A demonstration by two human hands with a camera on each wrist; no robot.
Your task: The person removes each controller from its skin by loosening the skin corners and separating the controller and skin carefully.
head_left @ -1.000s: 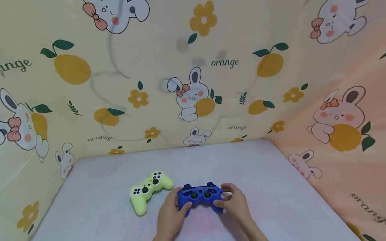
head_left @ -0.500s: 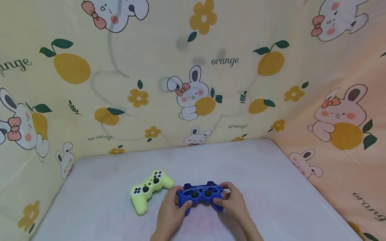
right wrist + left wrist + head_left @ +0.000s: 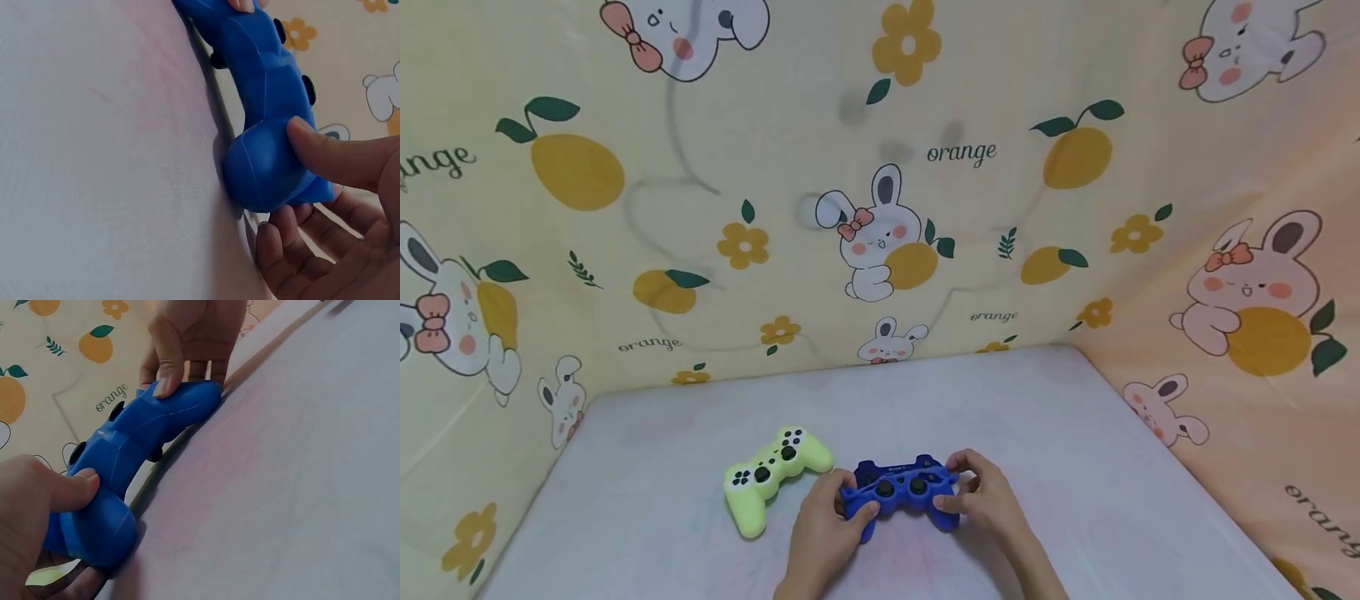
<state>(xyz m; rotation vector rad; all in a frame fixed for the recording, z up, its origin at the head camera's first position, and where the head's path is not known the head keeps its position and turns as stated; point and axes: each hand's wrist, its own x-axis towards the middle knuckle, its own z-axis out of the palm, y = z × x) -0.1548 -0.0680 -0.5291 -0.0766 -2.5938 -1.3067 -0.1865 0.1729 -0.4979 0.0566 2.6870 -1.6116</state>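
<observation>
Both hands hold the blue game controller [image 3: 900, 493] by its two rounded handles: the left hand [image 3: 823, 533] wraps the left handle with its thumb laid over the top, and the right hand [image 3: 987, 500] curls round the right handle, thumb pressed on the smooth bulge while the fingers cup beneath, as the right wrist view shows. The controller has a matte, rubbery-looking blue shell with soft moulded curves, two dark thumbsticks and dark buttons; its underside rests against the table [image 3: 1075, 467] near the middle of the near edge. Just beside it to the left, almost touching the left hand, lies a pale yellow-green controller [image 3: 772, 475] of the same two-horned shape, with black sticks and buttons, turned at an angle. The table is covered with a pale, lilac-white cloth, finely woven, with faint pink blotches. Behind and at both sides rises a cream printed backdrop [image 3: 880, 167] with rabbits, oranges, flowers and the word "orange".
</observation>
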